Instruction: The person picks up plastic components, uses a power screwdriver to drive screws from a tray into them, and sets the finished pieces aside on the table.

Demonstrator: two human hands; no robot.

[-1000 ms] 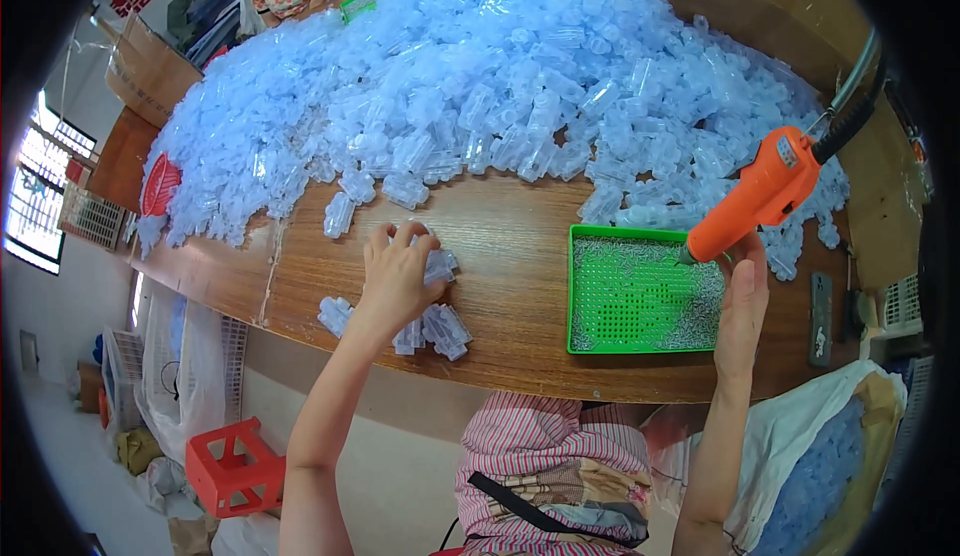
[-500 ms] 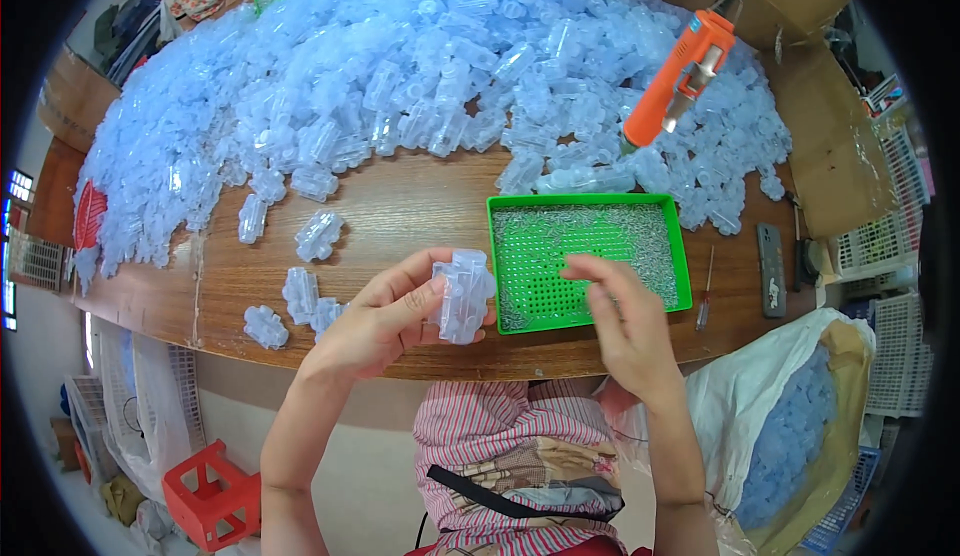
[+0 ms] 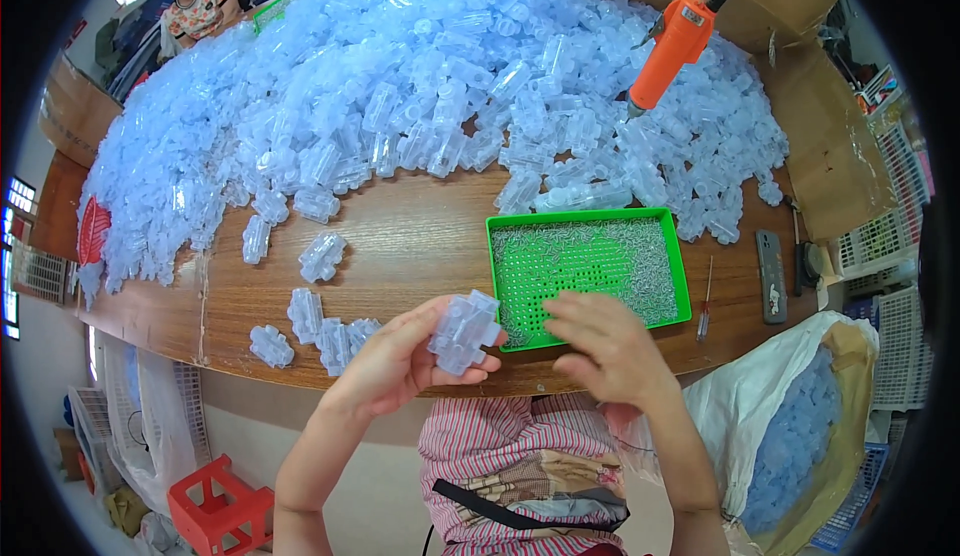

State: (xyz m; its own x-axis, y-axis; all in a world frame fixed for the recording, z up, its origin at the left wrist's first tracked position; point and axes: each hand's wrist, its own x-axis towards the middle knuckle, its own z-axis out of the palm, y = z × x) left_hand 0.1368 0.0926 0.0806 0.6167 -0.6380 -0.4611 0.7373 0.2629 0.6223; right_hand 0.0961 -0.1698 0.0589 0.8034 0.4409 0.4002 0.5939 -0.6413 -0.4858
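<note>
My left hand [image 3: 408, 356] is closed around a clear, bluish plastic part [image 3: 465, 333], which it holds tilted above the table's near edge. My right hand [image 3: 608, 348] is just to the right of it, over the near edge of a green perforated tray [image 3: 682, 291]. Its fingers are stretched out, the thumb stands apart, and no object shows in it. Small metal screws [image 3: 650, 266] lie in the tray, thickest along its far and right sides. Left of my left hand, several similar plastic parts [image 3: 307, 314] lie loose on the wooden table [image 3: 400, 226].
A huge heap of clear plastic parts [image 3: 330, 96] covers the far table. Above its right side hangs an orange electric screwdriver [image 3: 672, 51]. A hand screwdriver [image 3: 706, 301] and a phone [image 3: 770, 276] lie right. An open sack [image 3: 720, 406], a red stool [image 3: 215, 506] and a seated person [image 3: 200, 6] surround the table.
My left hand has lowered the plastic part toward me and tilted it. My right hand has shifted slightly left and nearer. The hanging electric screwdriver has swung upward, away from the tray.
</note>
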